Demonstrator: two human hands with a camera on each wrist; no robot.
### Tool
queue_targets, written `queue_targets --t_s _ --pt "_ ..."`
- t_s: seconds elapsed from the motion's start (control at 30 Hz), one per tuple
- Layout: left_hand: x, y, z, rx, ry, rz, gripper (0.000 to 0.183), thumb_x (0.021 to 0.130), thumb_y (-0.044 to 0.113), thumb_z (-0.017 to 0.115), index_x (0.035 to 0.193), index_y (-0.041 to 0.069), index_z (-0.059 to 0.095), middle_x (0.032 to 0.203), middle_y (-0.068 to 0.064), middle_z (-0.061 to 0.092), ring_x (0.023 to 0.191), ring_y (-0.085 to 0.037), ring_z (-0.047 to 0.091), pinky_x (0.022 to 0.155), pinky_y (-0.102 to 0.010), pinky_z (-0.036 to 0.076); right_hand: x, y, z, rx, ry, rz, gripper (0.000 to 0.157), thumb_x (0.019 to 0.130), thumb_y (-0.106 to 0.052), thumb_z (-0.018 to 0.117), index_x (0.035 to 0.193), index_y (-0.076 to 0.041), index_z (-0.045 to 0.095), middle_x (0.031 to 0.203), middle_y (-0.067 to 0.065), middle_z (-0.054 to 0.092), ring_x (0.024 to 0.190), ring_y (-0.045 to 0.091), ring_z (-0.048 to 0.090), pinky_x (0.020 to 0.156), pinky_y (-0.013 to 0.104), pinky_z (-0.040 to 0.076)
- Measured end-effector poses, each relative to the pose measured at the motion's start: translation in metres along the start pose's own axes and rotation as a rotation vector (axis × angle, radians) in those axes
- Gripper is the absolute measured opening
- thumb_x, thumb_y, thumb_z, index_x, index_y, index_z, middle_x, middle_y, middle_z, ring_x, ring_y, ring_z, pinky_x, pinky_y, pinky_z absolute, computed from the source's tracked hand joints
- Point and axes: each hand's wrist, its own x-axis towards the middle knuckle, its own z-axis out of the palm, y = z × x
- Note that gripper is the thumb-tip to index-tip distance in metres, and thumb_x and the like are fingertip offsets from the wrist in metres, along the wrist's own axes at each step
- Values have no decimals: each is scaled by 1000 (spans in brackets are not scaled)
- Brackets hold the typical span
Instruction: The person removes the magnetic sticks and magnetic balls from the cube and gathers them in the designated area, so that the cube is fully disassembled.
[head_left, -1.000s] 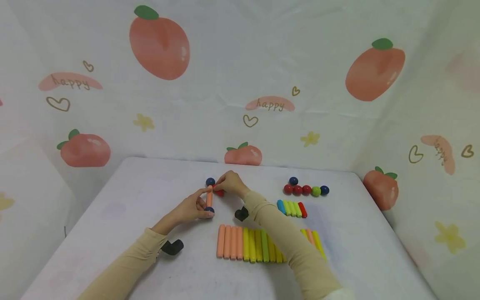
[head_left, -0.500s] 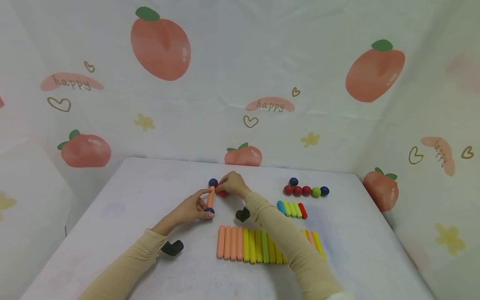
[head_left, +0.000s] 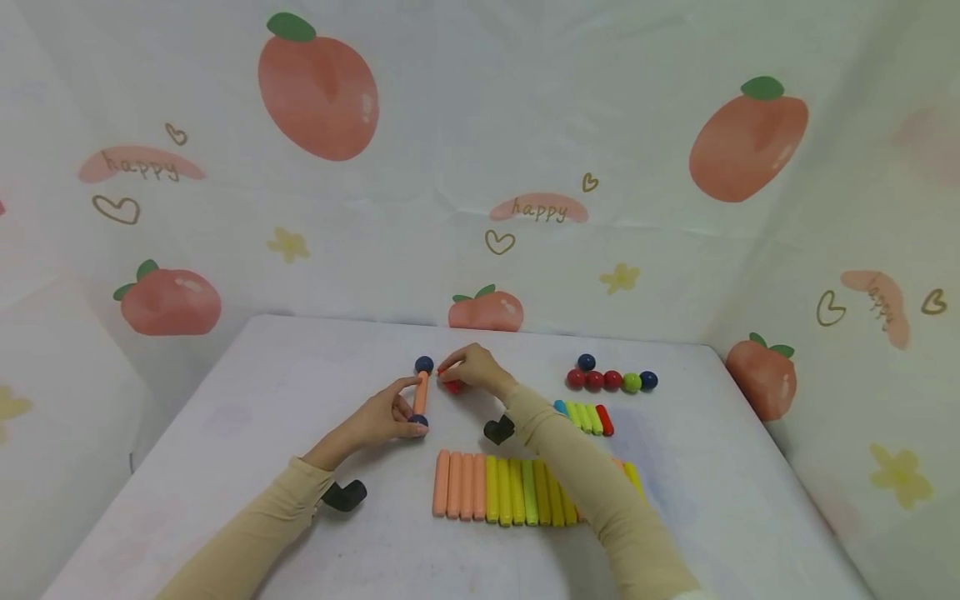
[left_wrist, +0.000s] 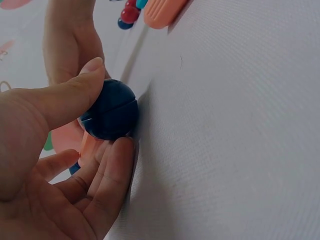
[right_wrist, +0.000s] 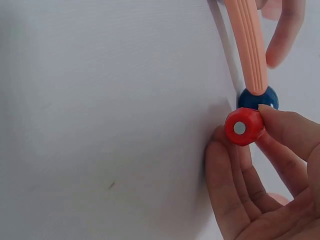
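Observation:
A long orange magnetic rod (head_left: pixel 421 395) lies with a dark blue ball (head_left: pixel 424 364) at its far end and another dark blue ball (left_wrist: pixel 111 111) at its near end. The near ball sits between the thumb and fingers of my left hand (head_left: pixel 382 417), whose index finger reaches along the rod. To the right of the rod, my right hand (head_left: pixel 474 367) pinches a short red magnetic rod (right_wrist: pixel 244 126) between thumb and fingers. Its pale round end faces the right wrist camera. In the head view, a gap shows between the red rod and the far ball.
Long orange and yellow rods (head_left: pixel 517 490) lie in a row at the front, partly under the right sleeve. Behind them are short blue, lime and red rods (head_left: pixel 588 418). Red, lime and blue balls (head_left: pixel 612 380) line up at the back right. Black pieces (head_left: pixel 345 496) show at both wrists.
My right hand has drawn the red rod a little to the right, away from the far blue ball. The left hand keeps its hold on the near ball.

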Motion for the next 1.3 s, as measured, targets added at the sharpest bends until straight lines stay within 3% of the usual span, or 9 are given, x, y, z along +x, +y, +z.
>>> queue_targets --t_s 0.5,0.77,0.97,1.3 --pt "-1 -2 1 13 11 -19 91 79 25 84 153 12 32 99 -9 63 81 -14 60 70 -27 51 -39 24 -41 227 -18 32 18 88 -14 74 103 -5 69 95 12 72 73 14 68 73 31 62" --pt "-2 -2 1 23 12 -1 91 80 26 84 153 10 32 99 -9 63 81 -14 60 69 -27 50 -69 47 -73 199 -24 39 27 91 -14 70 113 0 67 102 14 70 78 16 69 79 32 62" --pt "-2 0 0 32 13 -3 91 80 26 84 153 10 32 99 -9 63 82 -14 61 70 -27 51 -89 70 -91 184 -12 43 22 91 -16 71 110 -6 69 102 11 71 82 17 69 82 33 61" --pt "-1 -1 0 20 11 41 90 80 25 83 152 8 33 97 -10 61 80 -14 59 69 -26 50 -105 93 -101 67 -38 0 19 91 -16 71 108 -8 71 102 8 74 89 15 63 88 31 56"
